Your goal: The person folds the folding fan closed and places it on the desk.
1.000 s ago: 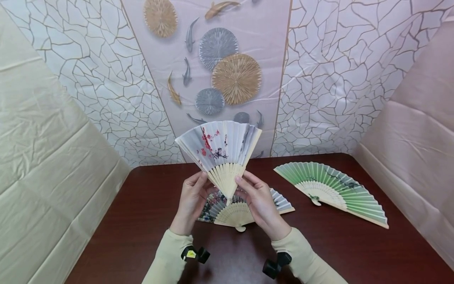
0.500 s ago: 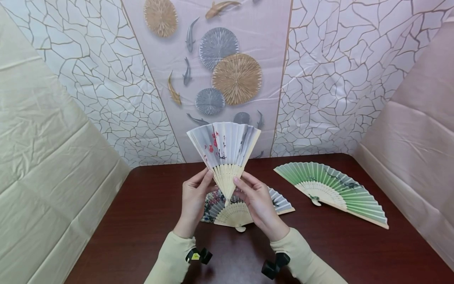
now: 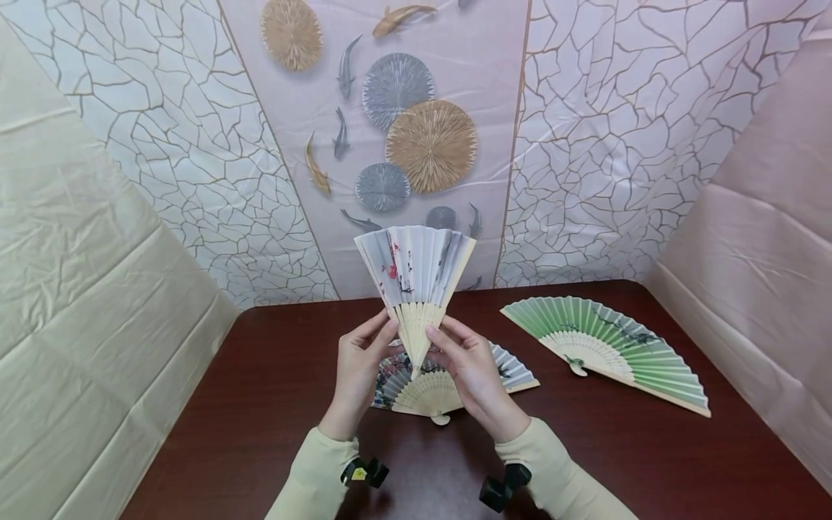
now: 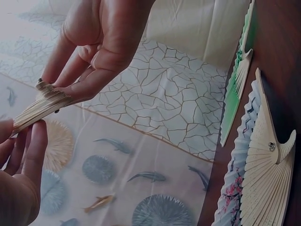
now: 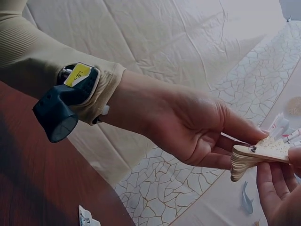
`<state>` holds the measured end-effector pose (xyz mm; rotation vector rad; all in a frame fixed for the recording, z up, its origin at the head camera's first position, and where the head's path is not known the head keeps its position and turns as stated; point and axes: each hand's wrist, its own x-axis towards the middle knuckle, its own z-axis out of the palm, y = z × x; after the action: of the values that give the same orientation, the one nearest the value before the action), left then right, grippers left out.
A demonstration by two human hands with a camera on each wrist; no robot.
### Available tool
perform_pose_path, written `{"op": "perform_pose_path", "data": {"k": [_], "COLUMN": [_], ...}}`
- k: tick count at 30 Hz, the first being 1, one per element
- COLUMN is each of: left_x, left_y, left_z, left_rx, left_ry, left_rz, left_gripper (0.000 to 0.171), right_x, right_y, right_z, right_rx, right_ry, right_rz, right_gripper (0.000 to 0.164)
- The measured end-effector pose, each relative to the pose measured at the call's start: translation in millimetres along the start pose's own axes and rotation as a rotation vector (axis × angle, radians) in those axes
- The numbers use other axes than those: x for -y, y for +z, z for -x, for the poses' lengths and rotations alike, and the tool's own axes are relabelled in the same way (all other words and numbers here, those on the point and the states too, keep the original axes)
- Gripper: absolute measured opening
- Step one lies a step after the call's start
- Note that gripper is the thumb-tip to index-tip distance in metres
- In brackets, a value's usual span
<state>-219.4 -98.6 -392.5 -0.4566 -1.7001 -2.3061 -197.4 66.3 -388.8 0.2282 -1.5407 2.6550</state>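
Note:
Up in front of the backdrop, a partly spread white folding fan (image 3: pixel 422 267) with red blossoms and pale ribs is held between both hands. My left hand (image 3: pixel 351 372) pinches its left outer rib between thumb and fingers. On the other side, my right hand (image 3: pixel 477 379) grips the right outer rib with its thumb in front. The ribs' pivot end (image 5: pixel 242 160) shows between the hands in the right wrist view. Below the hands, a spread floral folding fan (image 3: pixel 429 393) lies on the table, partly hidden by them. A green folding fan (image 3: pixel 604 347) lies spread at the right.
The dark red-brown table (image 3: pixel 260 404) runs back to a patterned cloth backdrop (image 3: pixel 585 180) with fish and round motifs. Pale cloth walls slope down on the left (image 3: pixel 97 289) and right (image 3: pixel 754 238). Each wrist carries a small black camera.
The held fan has narrowed, its left edge folding in toward the right. My left hand has moved slightly right; my right hand stays nearly in place. The two fans on the table lie as before.

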Motion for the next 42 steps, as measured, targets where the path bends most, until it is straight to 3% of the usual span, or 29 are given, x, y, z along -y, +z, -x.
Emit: {"op": "perform_pose_path", "data": {"k": [8, 17, 32, 42], "left_x": [1.4, 2.4, 3.0, 1.3], "left_y": [-1.4, -2.0, -1.7, -1.7], "left_z": [0.5, 2.9, 3.9, 4.6], "left_rx": [-0.003, -0.006, 0.038, 0.063], "left_ry": [-0.057, -0.13, -0.133, -0.153], "left_rz": [0.025, 0.118, 0.178, 0.225], "left_gripper": [0.036, 0.036, 0.024, 0.03], "right_x": [-0.1, -1.1, -5.6, -5.1], "right_y": [0.0, 2.2, 0.0, 1.5], "right_z": [-0.2, 1.5, 1.4, 2.2], "right_rx": [-0.002, 0.012, 0.014, 0.023], "right_ry": [0.005, 0.015, -0.029, -0.006], "right_rz": [0.01, 0.021, 0.027, 0.026], "right_gripper": [0.036, 0.038, 0.04, 0.04]}}
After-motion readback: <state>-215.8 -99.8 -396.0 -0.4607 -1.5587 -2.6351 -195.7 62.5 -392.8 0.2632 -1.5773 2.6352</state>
